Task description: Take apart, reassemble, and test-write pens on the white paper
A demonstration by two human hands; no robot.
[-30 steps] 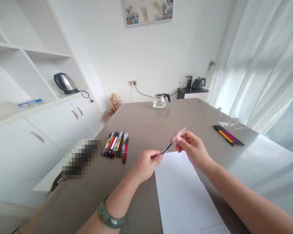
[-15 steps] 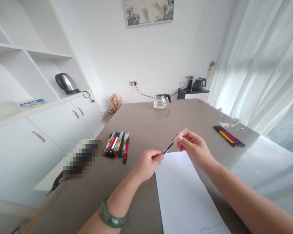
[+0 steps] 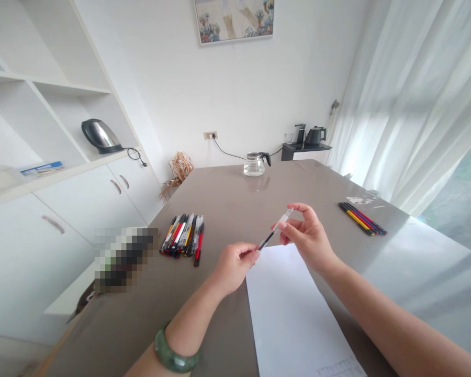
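Observation:
Above the far end of a white paper sheet [image 3: 294, 309], a clear pen with a dark filling [image 3: 267, 239] is held slantwise between both hands. My left hand [image 3: 237, 264] pinches its lower end between thumb and fingers, hiding the tip. Higher up, my right hand [image 3: 308, 233] grips the pale upper part with thumb and fingers, its index finger stretched to the top end. Faint marks show at the sheet's near end. To the left lies a pile of mixed pens [image 3: 182, 234]; a row of several coloured pens [image 3: 361, 219] rests at the right.
A glass pot [image 3: 254, 165] stands at the back of the brown table [image 3: 215, 196]. Small white scraps [image 3: 361, 200] lie near the right edge. A blurred-out object [image 3: 123, 260] sits at the left edge. White shelving [image 3: 73, 167] holds a kettle [image 3: 101, 136].
My right index finger has moved up onto the pen's top end. Both hands still hold the pen, and the whole view has shifted slightly.

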